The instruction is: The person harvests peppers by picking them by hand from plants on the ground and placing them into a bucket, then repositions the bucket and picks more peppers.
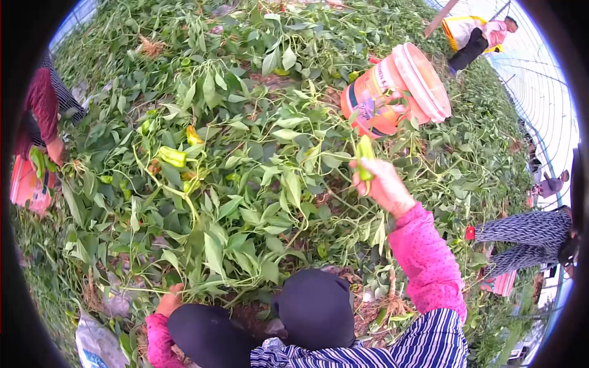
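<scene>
My right hand is closed round a light green pepper, held upright above the plants and just below an orange bucket. At lower left, beside my knee, my left hand is down among the leaves near a pepper plant stem. Its fingers look curled, but leaves partly hide them and I cannot make out what they hold. A yellow-green pepper and an orange-red pepper show among the foliage at left of centre.
Leaning pepper plants cover the ground. A co-worker's hand at left holds green peppers over a pink bucket. Other people are at the right, one in patterned trousers. A white sack lies at lower left.
</scene>
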Tool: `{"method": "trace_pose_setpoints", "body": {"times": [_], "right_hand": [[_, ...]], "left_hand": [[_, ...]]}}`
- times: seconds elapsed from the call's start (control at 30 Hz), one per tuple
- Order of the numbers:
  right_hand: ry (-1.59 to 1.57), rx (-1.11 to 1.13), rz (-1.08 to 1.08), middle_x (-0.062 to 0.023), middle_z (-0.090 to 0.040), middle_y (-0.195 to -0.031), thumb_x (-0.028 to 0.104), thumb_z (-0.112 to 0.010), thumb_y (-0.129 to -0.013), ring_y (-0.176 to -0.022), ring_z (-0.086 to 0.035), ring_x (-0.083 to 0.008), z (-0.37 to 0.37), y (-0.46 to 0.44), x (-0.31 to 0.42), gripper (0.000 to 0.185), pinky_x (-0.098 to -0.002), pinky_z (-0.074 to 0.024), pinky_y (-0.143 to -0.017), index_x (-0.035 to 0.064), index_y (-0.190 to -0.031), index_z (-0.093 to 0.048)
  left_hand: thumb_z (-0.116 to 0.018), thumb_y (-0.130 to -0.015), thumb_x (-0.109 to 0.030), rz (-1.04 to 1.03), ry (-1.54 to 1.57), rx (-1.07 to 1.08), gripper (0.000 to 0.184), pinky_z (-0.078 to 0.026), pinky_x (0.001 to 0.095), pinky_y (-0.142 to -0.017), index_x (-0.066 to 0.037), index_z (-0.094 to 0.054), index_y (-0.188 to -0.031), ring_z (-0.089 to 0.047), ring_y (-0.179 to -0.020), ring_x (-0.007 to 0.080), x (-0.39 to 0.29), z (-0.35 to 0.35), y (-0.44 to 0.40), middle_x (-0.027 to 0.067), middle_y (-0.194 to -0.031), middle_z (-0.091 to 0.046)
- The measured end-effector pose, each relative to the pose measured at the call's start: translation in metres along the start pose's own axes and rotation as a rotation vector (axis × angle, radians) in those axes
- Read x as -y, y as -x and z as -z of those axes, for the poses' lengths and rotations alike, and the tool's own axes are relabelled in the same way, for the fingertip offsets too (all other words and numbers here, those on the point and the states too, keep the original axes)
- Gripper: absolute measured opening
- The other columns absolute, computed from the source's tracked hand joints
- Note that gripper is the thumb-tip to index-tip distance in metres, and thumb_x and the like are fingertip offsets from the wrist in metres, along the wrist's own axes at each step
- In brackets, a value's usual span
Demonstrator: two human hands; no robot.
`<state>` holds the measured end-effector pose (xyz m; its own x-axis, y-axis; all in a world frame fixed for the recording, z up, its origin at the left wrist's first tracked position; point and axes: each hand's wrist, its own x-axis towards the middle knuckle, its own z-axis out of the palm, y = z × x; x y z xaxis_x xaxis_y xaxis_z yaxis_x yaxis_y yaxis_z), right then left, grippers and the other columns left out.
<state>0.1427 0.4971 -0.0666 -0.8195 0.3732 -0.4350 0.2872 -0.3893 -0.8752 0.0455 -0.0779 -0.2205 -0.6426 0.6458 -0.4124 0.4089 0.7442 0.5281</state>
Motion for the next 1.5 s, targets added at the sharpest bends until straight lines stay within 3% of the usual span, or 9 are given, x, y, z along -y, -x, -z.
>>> {"method": "trace_pose_setpoints", "body": {"times": [0.17, 0.3, 0.47, 0.6, 0.67, 0.87, 1.17, 1.4, 1.5], "right_hand": [[-0.219, 0.058, 0.471, -0.0235, -0.053, -0.114, 0.035, -0.051, -0.09, -0.097, -0.06, -0.0298, 0.072, -0.024, 0.164, 0.052, -0.0346, -0.0559, -0.074, -0.0045, -0.121, -0.036], [-0.427, -0.152, 0.207, -0.0216, -0.054, -0.116, 0.035, -0.054, -0.089, -0.102, -0.058, -0.0277, 0.102, -0.06, 0.199, 0.057, -0.0326, -0.0536, -0.077, -0.0074, -0.123, -0.036], [0.65, 0.047, 0.48, -0.0082, -0.066, -0.095, 0.028, -0.055, -0.087, -0.094, -0.062, -0.0156, -0.045, -0.075, 0.044, 0.031, -0.0268, -0.0478, -0.071, 0.003, -0.106, -0.057], [1.491, 0.291, 1.143, -0.0068, -0.059, -0.083, 0.018, -0.058, -0.077, -0.084, -0.057, -0.0249, -0.099, -0.075, -0.091, 0.012, -0.037, -0.0431, -0.076, 0.0077, -0.082, -0.058], [1.696, 0.315, 0.766, -0.006, -0.055, -0.083, 0.019, -0.058, -0.076, -0.087, -0.053, -0.023, -0.082, -0.068, -0.129, 0.012, -0.0377, -0.0403, -0.077, 0.0083, -0.081, -0.056], [1.406, -0.062, 0.835, -0.0062, -0.055, -0.093, 0.011, -0.058, -0.075, -0.093, -0.053, -0.0225, -0.036, -0.032, -0.137, 0.015, -0.0362, -0.0404, -0.076, 0.0068, -0.089, -0.056], [1.297, -0.094, 0.443, -0.0174, -0.06, -0.082, 0.012, -0.055, -0.077, -0.075, -0.058, -0.0377, 0.029, -0.03, -0.159, 0.013, -0.0437, -0.0461, -0.066, 0.0042, -0.087, -0.057], [1.199, -0.228, 0.313, -0.018, -0.056, -0.107, 0.02, -0.056, -0.078, -0.103, -0.052, -0.0348, 0.03, -0.058, -0.196, 0.029, -0.0417, -0.0415, -0.087, 0.0045, -0.103, -0.054], [0.892, -0.128, 0.334, -0.0165, -0.059, -0.103, 0.026, -0.064, -0.075, -0.091, -0.058, -0.0363, 0.019, -0.115, -0.232, 0.038, -0.0422, -0.0474, -0.077, 0.0049, -0.105, -0.055]], "left_hand": [[-0.076, -0.066, -0.031, 0.221, 0.348, 0.04, 0.058, -0.049, 0.0343, -0.08, 0.001, -0.056, -0.11, -0.06, -0.093, 0.0242, -0.058, 0.084, -0.01, 0.0152, -0.102, -0.061], [-0.071, -0.073, -0.03, -0.044, 0.051, -0.036, 0.048, -0.049, 0.0329, -0.076, 0.001, -0.056, -0.106, -0.06, -0.088, 0.0214, -0.087, 0.102, -0.021, 0.0121, -0.096, -0.062], [-0.065, -0.082, -0.029, -0.088, 0.477, 0.244, 0.041, -0.048, 0.0273, -0.064, 0.004, -0.054, -0.105, -0.06, -0.069, 0.0144, -0.172, 0.123, -0.044, 0.0101, -0.08, -0.062], [-0.063, -0.083, -0.022, -0.279, 0.279, 0.192, 0.033, -0.046, 0.0294, -0.055, 0.004, -0.053, -0.1, -0.058, -0.059, 0.0169, -0.22, 0.123, -0.08, 0.0106, -0.07, -0.06], [-0.062, -0.081, -0.021, -0.346, 0.108, 0.09, 0.029, -0.045, 0.0359, -0.055, 0.002, -0.053, -0.096, -0.057, -0.059, 0.0256, -0.235, 0.119, -0.095, 0.0127, -0.068, -0.058], [-0.059, -0.079, -0.021, -0.52, -0.272, -0.055, 0.027, -0.043, 0.0413, -0.072, -0.001, -0.054, -0.096, -0.054, -0.087, 0.0299, -0.252, 0.078, -0.132, 0.0136, -0.088, -0.053], [-0.062, -0.075, -0.027, -0.4, -0.403, 0.358, 0.06, -0.039, 0.0436, -0.093, -0.001, -0.037, -0.123, -0.041, -0.119, 0.0343, -0.267, -0.034, -0.176, 0.0221, -0.125, -0.041], [-0.064, -0.076, -0.023, -0.245, 0.331, 0.419, 0.061, -0.044, 0.0415, -0.086, 0.001, -0.032, -0.122, -0.055, -0.101, 0.0352, -0.243, -0.099, -0.208, 0.0257, -0.111, -0.051], [-0.066, -0.075, -0.023, -0.259, 0.433, 0.355, 0.056, -0.046, 0.0365, -0.076, 0.002, -0.039, -0.117, -0.057, -0.084, 0.0257, -0.253, -0.073, -0.197, 0.0153, -0.094, -0.056]]}}
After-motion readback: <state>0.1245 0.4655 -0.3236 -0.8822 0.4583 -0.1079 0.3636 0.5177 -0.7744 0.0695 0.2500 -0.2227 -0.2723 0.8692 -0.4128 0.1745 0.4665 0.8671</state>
